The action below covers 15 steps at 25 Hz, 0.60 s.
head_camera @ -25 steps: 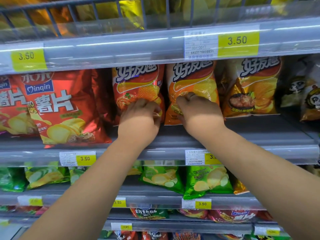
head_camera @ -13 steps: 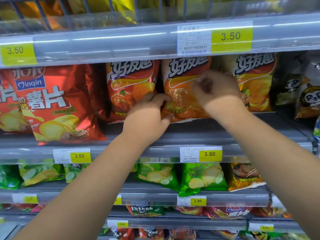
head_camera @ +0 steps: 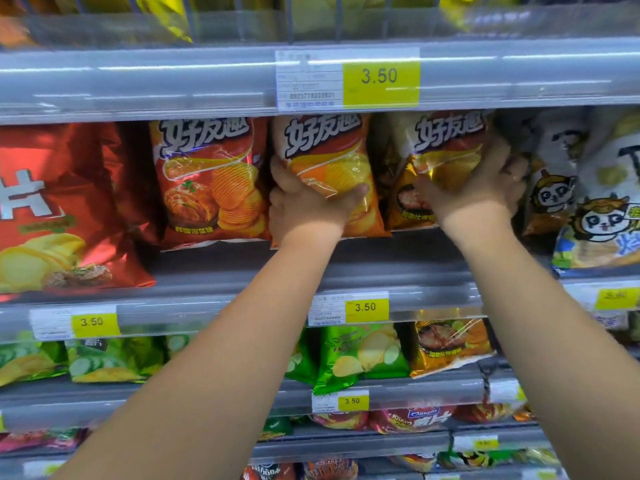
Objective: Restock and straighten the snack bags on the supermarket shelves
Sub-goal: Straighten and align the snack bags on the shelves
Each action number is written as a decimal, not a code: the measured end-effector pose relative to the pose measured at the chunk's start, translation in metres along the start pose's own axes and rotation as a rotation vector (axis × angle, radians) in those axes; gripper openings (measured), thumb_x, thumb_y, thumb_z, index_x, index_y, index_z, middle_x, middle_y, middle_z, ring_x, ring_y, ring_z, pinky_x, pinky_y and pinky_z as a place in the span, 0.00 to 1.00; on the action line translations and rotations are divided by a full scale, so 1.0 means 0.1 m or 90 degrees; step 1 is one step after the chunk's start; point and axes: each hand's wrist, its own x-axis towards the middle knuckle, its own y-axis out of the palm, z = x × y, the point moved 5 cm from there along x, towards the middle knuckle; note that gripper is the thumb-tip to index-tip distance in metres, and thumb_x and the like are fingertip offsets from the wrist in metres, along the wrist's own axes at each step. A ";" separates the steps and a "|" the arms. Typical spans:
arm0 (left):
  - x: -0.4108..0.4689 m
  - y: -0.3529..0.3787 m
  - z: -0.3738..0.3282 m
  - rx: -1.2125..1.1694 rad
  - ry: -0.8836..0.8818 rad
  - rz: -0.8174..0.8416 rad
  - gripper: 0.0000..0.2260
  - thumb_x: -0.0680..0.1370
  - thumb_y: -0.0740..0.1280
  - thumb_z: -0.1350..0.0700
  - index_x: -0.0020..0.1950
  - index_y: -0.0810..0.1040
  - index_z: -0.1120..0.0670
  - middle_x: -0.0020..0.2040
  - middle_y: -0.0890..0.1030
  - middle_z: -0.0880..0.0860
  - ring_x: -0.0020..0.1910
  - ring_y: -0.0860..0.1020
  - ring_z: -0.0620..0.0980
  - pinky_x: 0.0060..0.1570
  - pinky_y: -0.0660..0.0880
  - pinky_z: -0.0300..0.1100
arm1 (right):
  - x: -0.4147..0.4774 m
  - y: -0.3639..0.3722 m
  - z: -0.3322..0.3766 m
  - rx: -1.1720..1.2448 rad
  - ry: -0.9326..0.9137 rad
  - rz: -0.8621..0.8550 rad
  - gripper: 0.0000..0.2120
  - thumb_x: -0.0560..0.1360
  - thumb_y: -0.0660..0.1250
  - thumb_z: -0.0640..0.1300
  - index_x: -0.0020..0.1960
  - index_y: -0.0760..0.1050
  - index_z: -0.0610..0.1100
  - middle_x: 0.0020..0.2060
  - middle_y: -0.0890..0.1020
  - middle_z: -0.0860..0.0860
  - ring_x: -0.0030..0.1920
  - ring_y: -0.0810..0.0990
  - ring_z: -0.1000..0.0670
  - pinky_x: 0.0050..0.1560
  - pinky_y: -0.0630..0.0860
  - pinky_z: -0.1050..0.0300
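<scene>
An orange chip bag (head_camera: 329,157) stands upright in the middle of the shelf, and my left hand (head_camera: 304,206) grips its lower left side, thumb across the front. To its right a gold-brown chip bag (head_camera: 446,150) of the same brand is gripped by my right hand (head_camera: 485,188), fingers wrapped round its right edge. A red-orange bag (head_camera: 211,181) of the brand stands untouched left of both.
A large red foil chip bag (head_camera: 62,209) fills the shelf's left end. White panda-print bags (head_camera: 599,202) crowd the right end beside my right hand. The grey shelf lip (head_camera: 207,306) carries 3.50 price tags. Green and orange bags (head_camera: 363,355) lie on lower shelves.
My left hand moved right from the red-orange bag and took hold of the orange bag. My right hand shifted right from the orange bag onto the gold-brown one. The camera drew closer.
</scene>
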 end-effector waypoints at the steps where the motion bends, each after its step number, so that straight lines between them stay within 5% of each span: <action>1: -0.01 0.03 -0.02 0.010 -0.013 -0.011 0.59 0.64 0.74 0.32 0.79 0.40 0.51 0.74 0.62 0.61 0.71 0.66 0.61 0.69 0.62 0.52 | -0.01 0.02 -0.09 -0.036 0.048 0.060 0.50 0.67 0.75 0.57 0.77 0.49 0.48 0.75 0.55 0.40 0.73 0.58 0.37 0.69 0.61 0.42; 5: -0.03 0.08 -0.06 0.002 -0.014 -0.064 0.56 0.64 0.77 0.37 0.79 0.44 0.47 0.72 0.64 0.59 0.69 0.68 0.62 0.67 0.64 0.55 | 0.10 0.18 -0.18 0.066 0.055 0.156 0.61 0.63 0.79 0.57 0.77 0.35 0.55 0.75 0.56 0.39 0.73 0.59 0.37 0.69 0.62 0.42; 15: -0.14 -0.01 -0.08 -0.008 0.027 -0.092 0.53 0.66 0.79 0.45 0.79 0.45 0.43 0.75 0.59 0.54 0.72 0.63 0.61 0.68 0.62 0.54 | 0.39 0.16 -0.41 0.076 0.036 0.122 0.62 0.62 0.79 0.57 0.78 0.37 0.53 0.74 0.59 0.39 0.73 0.61 0.36 0.71 0.62 0.39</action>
